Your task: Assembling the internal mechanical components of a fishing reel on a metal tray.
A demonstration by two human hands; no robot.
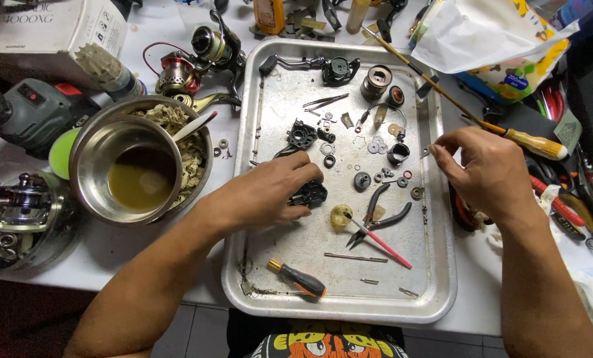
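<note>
My left hand (270, 192) rests on the metal tray (435, 292), fingers closed around a black reel body part (309, 194). My right hand (485, 169) hovers over the tray's right rim and pinches a tiny metal piece (427, 151) between thumb and forefinger. Between the hands lie small washers, gears (362, 181) and rings, a black cup-shaped part (398, 154), black pliers (379, 219), a pink-handled brush (382, 244) and a small orange-and-black screwdriver (297, 279). A reel handle (309, 64) and spool (376, 81) lie at the tray's far end.
Left of the tray stands a steel bowl (87, 142) of brownish liquid set in another bowl with rags. Fishing reels (197, 66) lie behind it, another reel (18, 212) at far left. A long yellow-handled screwdriver (535, 142), bags and tools crowd the right side.
</note>
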